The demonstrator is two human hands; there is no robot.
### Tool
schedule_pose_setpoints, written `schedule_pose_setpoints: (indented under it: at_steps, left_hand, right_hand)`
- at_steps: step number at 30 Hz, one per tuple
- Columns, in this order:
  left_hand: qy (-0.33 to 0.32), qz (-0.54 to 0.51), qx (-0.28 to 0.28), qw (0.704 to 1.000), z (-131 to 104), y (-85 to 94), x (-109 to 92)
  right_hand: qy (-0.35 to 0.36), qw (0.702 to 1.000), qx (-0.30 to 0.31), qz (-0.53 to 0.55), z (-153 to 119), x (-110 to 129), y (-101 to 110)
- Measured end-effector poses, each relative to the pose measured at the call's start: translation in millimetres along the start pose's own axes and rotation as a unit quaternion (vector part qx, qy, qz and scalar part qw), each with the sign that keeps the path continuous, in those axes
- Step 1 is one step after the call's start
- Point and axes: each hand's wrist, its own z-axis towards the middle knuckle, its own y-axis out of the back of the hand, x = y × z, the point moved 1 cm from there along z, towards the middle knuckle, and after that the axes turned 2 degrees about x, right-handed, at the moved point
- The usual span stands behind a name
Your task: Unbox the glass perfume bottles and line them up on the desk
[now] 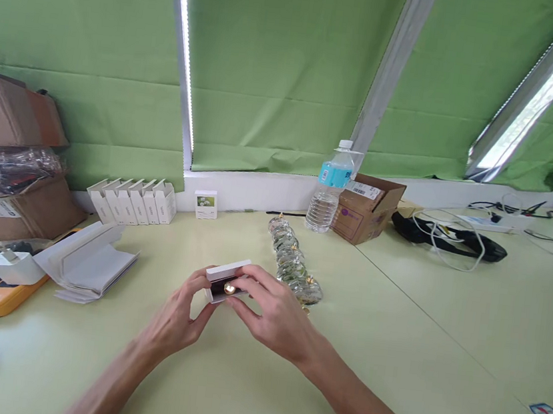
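Observation:
Near the middle of the table, my left hand (180,319) grips the left end of a small white box (228,269) with a dark inside. A shiny gold-coloured round piece (229,288) shows at the box's opening. My right hand (276,311) is closed at the right side of the box, its fingertips at the gold piece and the box edge. Whether the fingers pinch the piece itself is hard to tell. Just behind my right hand lies a row of clear-wrapped shiny items (293,259).
White boxes (130,201) stand in a row at the back left, beside a small card box (205,204). Folded white sheets (90,265) lie left. A water bottle (329,190), an open carton (367,208) and a black item with white cable (449,238) are behind, rightward.

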Motion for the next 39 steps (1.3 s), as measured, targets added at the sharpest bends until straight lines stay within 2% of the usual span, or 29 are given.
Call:
schedule_pose_setpoints:
  at_steps: [4,9,16,25,28,31,36,39]
  left_hand:
    - [-0.033,-0.026,0.000,0.999,2,0.4,0]
    - [0.032,0.030,0.055,0.998,2,4.0,-7]
    - [0.121,-0.009,0.026,0.992,8,7.7,-11]
    - [0.171,-0.138,0.015,0.975,14,8.9,-17]
    - [0.193,-0.156,-0.012,0.969,15,6.7,-21]
    - [0.229,-0.184,-0.054,0.954,16,3.4,-24]
    - [0.281,-0.235,-0.093,0.926,16,0.7,-26]
    - [0.280,-0.236,-0.105,0.925,17,1.8,-25]
  right_hand:
    - [-0.001,1.000,0.007,-0.011,0,1,0]
    - [0.002,1.000,-0.009,-0.027,0,-1,2]
    - [-0.019,0.997,-0.076,-0.024,1,-6,2]
    - [-0.125,0.983,-0.129,0.020,0,-2,-5]
    - [-0.183,0.975,-0.105,0.069,-1,-4,-11]
    - [-0.205,0.971,-0.082,0.090,-2,-5,-13]
    - [-0.165,0.980,-0.067,0.083,-1,-1,-9]
    - [-0.144,0.985,-0.072,0.060,-1,-1,-8]
